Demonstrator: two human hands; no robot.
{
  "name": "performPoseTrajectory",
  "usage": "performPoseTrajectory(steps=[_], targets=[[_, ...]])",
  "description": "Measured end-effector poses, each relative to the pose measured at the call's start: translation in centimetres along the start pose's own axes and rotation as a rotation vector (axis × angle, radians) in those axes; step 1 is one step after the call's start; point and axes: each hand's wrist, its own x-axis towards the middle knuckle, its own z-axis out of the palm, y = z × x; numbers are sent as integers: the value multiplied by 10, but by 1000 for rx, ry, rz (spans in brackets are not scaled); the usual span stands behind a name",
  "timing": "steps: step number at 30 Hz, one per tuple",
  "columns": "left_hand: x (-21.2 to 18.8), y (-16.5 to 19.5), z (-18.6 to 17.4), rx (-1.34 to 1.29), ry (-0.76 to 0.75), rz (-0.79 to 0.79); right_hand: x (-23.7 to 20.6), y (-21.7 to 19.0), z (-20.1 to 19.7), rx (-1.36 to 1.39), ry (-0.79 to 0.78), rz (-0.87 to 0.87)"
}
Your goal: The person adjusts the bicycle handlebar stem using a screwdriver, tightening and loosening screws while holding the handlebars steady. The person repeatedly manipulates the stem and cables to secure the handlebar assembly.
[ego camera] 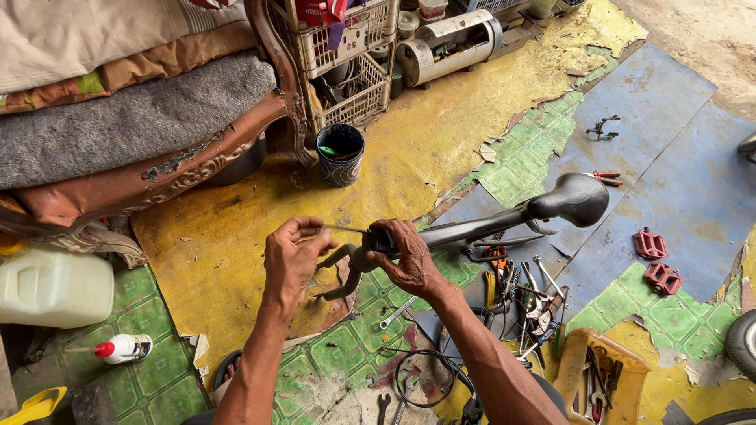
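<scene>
Hands meet over the middle of the floor, both on one end of a dark bicycle handlebar (472,228) that runs right and far toward a black saddle-shaped part (579,197). The right hand (405,256) is wrapped around the bar just beside its brake lever (340,271), whose curved blade hangs toward the near side. The left hand (290,256) pinches a thin metal rod or cable end (346,229) between thumb and fingertips; what it is exactly is hard to tell at this size.

Underneath lies patchy flooring (425,149) in yellow, green and blue. A dark cup (340,154) stands on the yellow part, far from the hands. Loose wrenches and pliers (528,295) are heaped to the right, just beside a yellow tray (579,366) of tools, with two red pedals (656,262) further right. A white jug (55,285) and a small white bottle with a red cap (122,348) sit at the near left.
</scene>
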Motion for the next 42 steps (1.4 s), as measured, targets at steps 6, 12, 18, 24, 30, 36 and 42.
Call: performPoseTrajectory(steps=[6,12,18,24,30,36,42], targets=[[1,-18,-5,159,-85,72,-1,-1,2,1,6,-8],[-4,-21,-3,552,151,370,-1,-2,4,6,10,-12],[-5,-15,1,461,116,290,-1,-2,4,7,11,-14],[-5,-19,3,386,173,292,-1,0,4,10,13,-12],[-6,-17,7,340,170,398,-2,0,4,11,22,-25],[-14,-2,14,191,157,322,-2,1,4,12,26,-30],[-15,1,10,258,138,387,-4,1,3,18,25,-26]])
